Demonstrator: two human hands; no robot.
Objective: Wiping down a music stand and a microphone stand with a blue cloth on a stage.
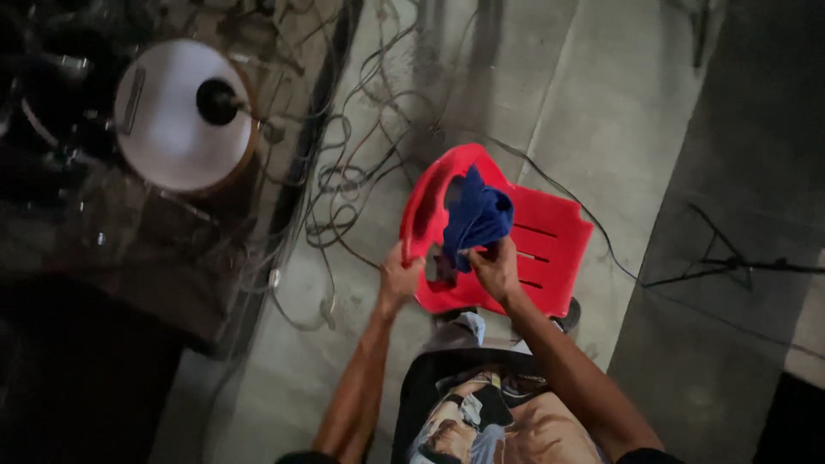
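**Red chair gripped at the backrest, blue cloth bunched in the other hand**

The person stands over a red plastic chair (pixel 550 236) that sits on a grey concrete floor (pixel 601 103), seen from above. The left hand (pixel 398 279) is closed on the edge of the chair's curved backrest, at its lower left side; the fingers wrap around the rim and the thumb lies on the near face. The right hand (pixel 496 266) holds a blue cloth (pixel 475 215). Its fingers are curled tight around the lower end of the cloth, which is crumpled and rises above the knuckles, away from the body. The bunched upper part of the cloth lies against the inner face of the backrest, just beside the oval opening in it. The two hands are near each other, with the backrest edge between them.

The seat of the chair, with three slots in it, extends to the right of the right hand. Both forearms are bare. Below them a dark printed shirt (pixel 481 412) is in view.

To the left, a tangle of cables (pixel 344 172) runs across the floor. Further left stands a drum (pixel 176 116) with a white head, with dark equipment around it that is too dim to identify. A thin dark stand (pixel 730 262) lies on the floor to the right.
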